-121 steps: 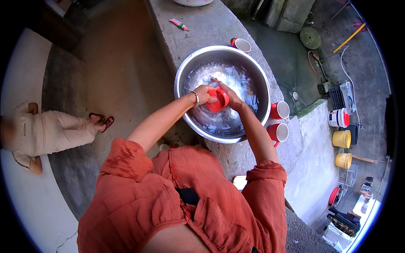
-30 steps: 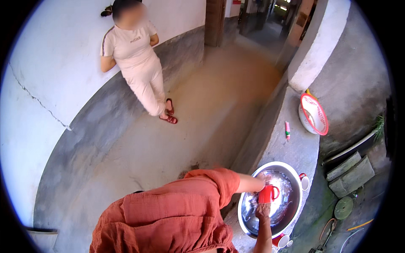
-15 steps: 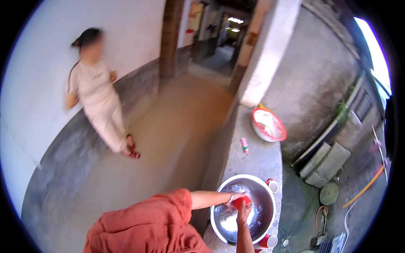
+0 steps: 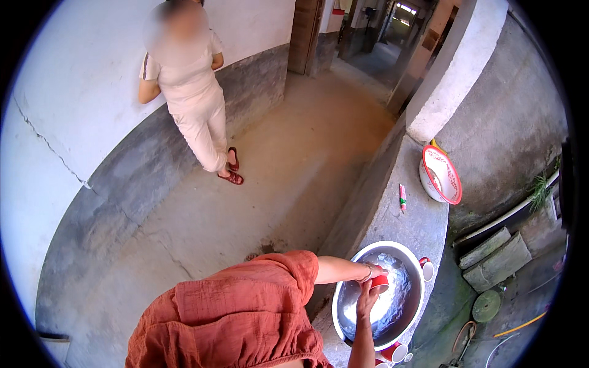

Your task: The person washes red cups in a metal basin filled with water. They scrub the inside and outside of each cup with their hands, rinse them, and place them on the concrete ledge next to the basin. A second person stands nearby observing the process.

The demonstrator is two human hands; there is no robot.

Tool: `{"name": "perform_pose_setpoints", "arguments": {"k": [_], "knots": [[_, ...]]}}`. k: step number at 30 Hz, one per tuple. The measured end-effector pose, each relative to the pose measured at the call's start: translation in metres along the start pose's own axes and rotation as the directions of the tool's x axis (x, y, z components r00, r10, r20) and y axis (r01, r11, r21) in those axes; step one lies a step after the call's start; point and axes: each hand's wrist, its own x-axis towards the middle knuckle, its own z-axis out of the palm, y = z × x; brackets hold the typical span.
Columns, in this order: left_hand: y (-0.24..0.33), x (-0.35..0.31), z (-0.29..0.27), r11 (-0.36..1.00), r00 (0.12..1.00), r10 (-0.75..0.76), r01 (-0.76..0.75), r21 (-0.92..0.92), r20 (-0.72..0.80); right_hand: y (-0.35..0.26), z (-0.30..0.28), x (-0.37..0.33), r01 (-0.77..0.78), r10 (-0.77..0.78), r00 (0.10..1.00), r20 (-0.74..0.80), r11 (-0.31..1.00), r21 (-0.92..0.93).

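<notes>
A red paper cup with a pale rim (image 4: 380,284) is held between both hands over a large metal basin (image 4: 338,311) with water in it. My left hand (image 4: 376,272), with a bangle at the wrist, curls around the cup's far side. Closed against its near side is my right hand (image 4: 365,299). The cup looks tilted, and its inside is mostly hidden. Beside the basin's right edge lies another red cup with a white mouth (image 4: 427,269). One more red cup (image 4: 396,352) lies by its lower right edge.
The basin stands on a concrete ledge (image 4: 392,224). Farther along it are a small pink-and-green tube (image 4: 402,197) and a red-rimmed white bowl (image 4: 440,175). A person in light clothes (image 4: 190,92) stands by the left wall. Stone slabs (image 4: 497,264) lie below the ledge, at right.
The view has swung, so the ledge and basin sit farther right in it. Both hands still hold the red paper cup over the basin, and the standing person appears larger.
</notes>
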Motion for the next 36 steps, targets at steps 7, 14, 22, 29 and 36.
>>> {"name": "perform_pose_setpoints", "arguments": {"k": [7,14,22,29,36], "knots": [[-0.016,0.050,-0.004,0.993,0.970,0.058,-0.031,0.118,-0.236,0.016,-0.007,0.014,0.326,-0.309,0.945,0.106,0.897,-0.298],[-0.001,0.042,-0.013,0.950,0.986,0.030,-0.079,0.302,0.165,0.004,-0.017,0.026,-0.161,0.219,0.975,-0.035,0.809,0.566],[-0.010,0.051,-0.010,0.861,0.974,0.192,-0.107,0.498,-0.123,0.038,-0.006,0.015,0.042,-0.111,0.976,0.190,0.941,0.335],[0.001,0.026,-0.003,0.730,0.963,0.189,-0.008,0.683,-0.190,0.022,-0.032,0.015,0.532,-0.141,0.815,0.562,0.566,-0.629],[-0.006,0.029,-0.001,0.774,0.928,0.246,-0.014,0.632,-0.281,-0.004,-0.005,0.001,-0.228,0.142,0.973,0.182,0.702,0.674]]}}
